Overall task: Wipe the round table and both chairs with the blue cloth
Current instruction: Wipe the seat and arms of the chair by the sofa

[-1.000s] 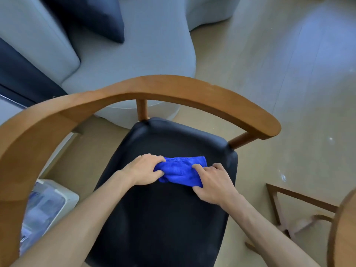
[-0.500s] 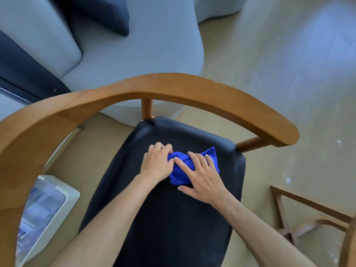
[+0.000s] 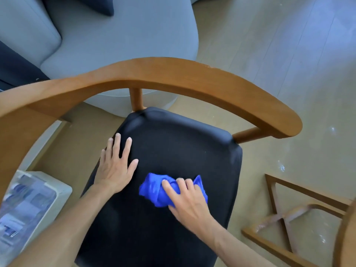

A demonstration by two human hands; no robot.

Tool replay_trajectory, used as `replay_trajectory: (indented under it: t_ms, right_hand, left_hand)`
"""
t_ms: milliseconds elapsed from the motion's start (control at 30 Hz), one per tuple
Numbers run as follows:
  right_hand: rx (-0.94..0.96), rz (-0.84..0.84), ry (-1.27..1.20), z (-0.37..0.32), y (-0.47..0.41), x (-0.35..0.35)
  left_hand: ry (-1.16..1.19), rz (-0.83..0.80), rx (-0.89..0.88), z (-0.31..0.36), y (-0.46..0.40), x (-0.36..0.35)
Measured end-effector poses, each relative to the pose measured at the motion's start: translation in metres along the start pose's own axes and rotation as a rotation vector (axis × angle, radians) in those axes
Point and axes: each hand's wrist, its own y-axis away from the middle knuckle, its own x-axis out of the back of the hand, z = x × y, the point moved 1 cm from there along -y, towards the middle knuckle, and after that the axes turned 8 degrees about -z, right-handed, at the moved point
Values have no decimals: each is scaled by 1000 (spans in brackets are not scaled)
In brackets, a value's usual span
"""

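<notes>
the left hand (image 3: 115,168) has been lifted off the blue cloth (image 3: 154,191), fingers now spread flat on the black chair seat (image 3: 183,151). the bunched cloth is gripped by the right hand (image 3: 187,202).

Bunched blue cloth (image 3: 154,191) lies on black chair seat (image 3: 173,151).

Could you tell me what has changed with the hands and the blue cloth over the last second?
The left hand let go of the bunched blue cloth and now lies flat, fingers spread, near the left edge of the black padded seat. The right hand alone presses the cloth, which has come nearer the person. The curved wooden chair back and the grey sofa are unchanged.
</notes>
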Motion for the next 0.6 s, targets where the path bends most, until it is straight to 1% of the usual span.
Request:
replay_trajectory:
  t_ms: [67,100,133,167,200,267,333,400,467,500,567,600]
  right_hand:
    - [193,-71,69,-3,32,-12]
    - [256,-82,89,8,37,-10]
    - [267,-72,98,23,34,-4]
    - [223,-40,97,42,26,5]
    - [132,0,79,61,14,16]
    - [-94,67,27,102,-11,37]
    - [-296,72,7,128,-26,51]
    - [-471,102,-37,130,-29,49]
    - [-643,140,-144,115,-29,40]
    - [-700,154,-176,105,-29,37]
    - [-742,159,-164,90,-33,33]
    - [-751,131,-167,86,-33,32]
  left_hand:
    - [-36,40,6,2,-1,-4]
    - [-39,51,7,1,-2,-5]
    - [-40,55,6,0,-2,-7]
    - [-42,58,3,-1,-3,-9]
    - [-46,62,0,-2,-4,-10]
    - [-50,74,-2,-2,-4,-13]
    - [-48,79,-13,0,-4,-13]
    - [-41,80,-8,0,-4,-12]
    - [-33,77,1,1,-2,-12]
    - [-33,75,3,2,-1,-11]
    - [-30,62,9,4,-1,-8]
    - [-28,51,14,5,-1,-6]
